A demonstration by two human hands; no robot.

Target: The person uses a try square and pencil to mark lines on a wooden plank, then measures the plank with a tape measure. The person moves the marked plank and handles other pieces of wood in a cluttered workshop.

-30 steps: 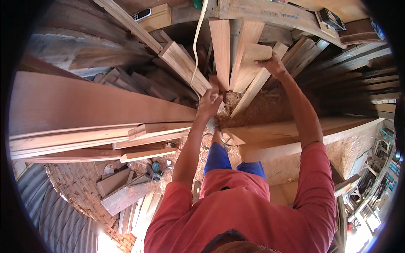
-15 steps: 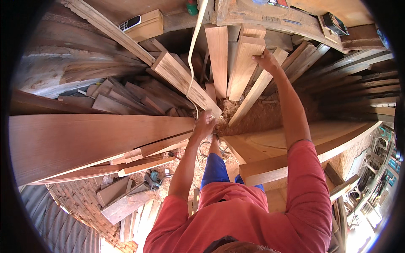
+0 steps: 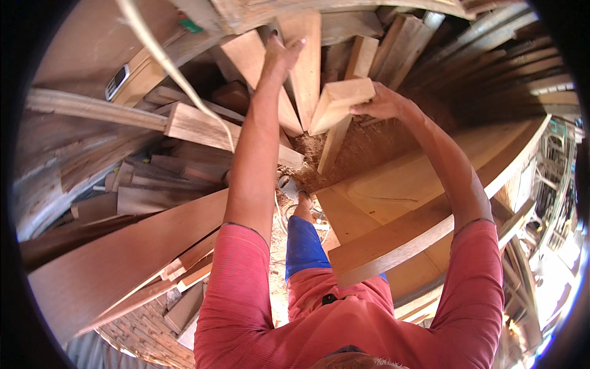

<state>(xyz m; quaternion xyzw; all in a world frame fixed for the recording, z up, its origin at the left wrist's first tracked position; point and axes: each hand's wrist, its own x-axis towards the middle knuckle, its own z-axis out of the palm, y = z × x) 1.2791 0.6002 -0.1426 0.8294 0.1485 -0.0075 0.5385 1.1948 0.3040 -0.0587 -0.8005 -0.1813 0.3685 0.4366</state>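
My right hand [image 3: 382, 102] is closed around the side of a thick pale wooden board [image 3: 342, 106], which leans toward me away from the stack. My left hand [image 3: 282, 60] reaches up to a taller upright board [image 3: 305, 74] behind it. The fingers and thumb there are spread apart against the board's left edge, and I cannot see a closed grip. Left of that hand leans another pale board [image 3: 249, 56]. A narrower wooden piece [image 3: 362, 55] stands behind the board in my right hand.
A thick plank [image 3: 203, 129] slants at left under a hanging pale cable [image 3: 163, 55]. A wide reddish plank [image 3: 129, 261] lies lower left, near piled offcuts [image 3: 144, 200]. A large wooden panel with a thick edge [image 3: 393, 246] fills the right. Sawdust [image 3: 310, 147] covers the ground between.
My left hand has moved from the slanting plank up to the upright boards. My right hand has drawn its board toward me, apart from the one behind. The view has shifted.
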